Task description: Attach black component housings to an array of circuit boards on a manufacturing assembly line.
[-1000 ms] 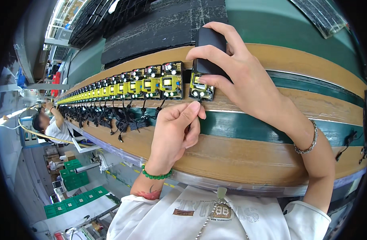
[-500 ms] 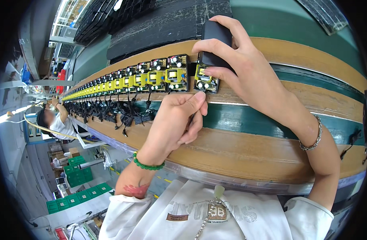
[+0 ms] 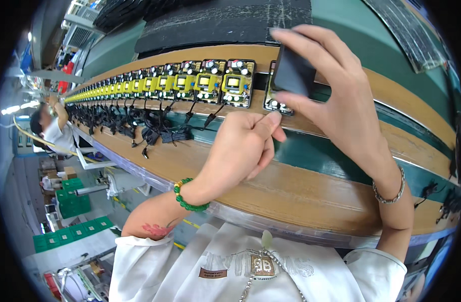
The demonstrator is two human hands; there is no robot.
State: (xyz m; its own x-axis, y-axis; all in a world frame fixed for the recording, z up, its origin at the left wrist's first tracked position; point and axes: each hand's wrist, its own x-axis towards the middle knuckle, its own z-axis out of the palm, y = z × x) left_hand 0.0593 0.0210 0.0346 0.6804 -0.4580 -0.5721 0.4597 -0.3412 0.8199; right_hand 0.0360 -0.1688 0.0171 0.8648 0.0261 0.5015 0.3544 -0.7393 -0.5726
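My right hand (image 3: pixel 341 85) grips a black plastic cover (image 3: pixel 295 73) between thumb and fingers. The cover is slightly tilted over an open power adapter (image 3: pixel 271 103), hiding most of its circuit board. Close to that adapter's near edge, my left hand (image 3: pixel 248 143) is closed, thumb against the curled index finger. Its fingers hide most of what they hold, a thin dark cable in the earlier view. Left of it, a long row of open adapters (image 3: pixel 236 83) shows yellow transformers and boards in black shells.
Black cables (image 3: pixel 155 133) lie bunched along the near side of the row. A dark scuffed board (image 3: pixel 215 25) lies beyond the wooden rail (image 3: pixel 366 80). More cables (image 3: pixel 429 190) rest at the right. Another person (image 3: pixel 57 126) works at the far left.
The cover has shifted right and nearer, now over more of the adapter's board. Both hands and the row appear further right in the view.
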